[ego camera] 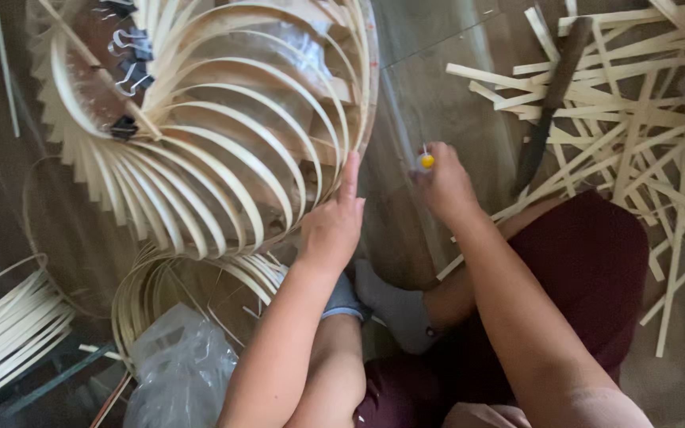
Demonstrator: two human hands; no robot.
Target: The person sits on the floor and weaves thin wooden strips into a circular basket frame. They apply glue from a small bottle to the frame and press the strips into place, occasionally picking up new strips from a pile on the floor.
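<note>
Bamboo frame (223, 135): my left hand (333, 226) presses flat fingers on its rim. My right hand (444, 186) pinches a yellow-tipped tool (426, 160) just beside it, over bare floor (430, 71).

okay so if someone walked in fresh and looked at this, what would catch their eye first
The big bamboo frame of curved pale strips fills the upper left, with black clips on its hub. The left hand rests on its rim, and beside it the right hand grips a small yellow-tipped tool. Loose bamboo strips lie scattered on the floor at right, a dark knife among them.
</note>
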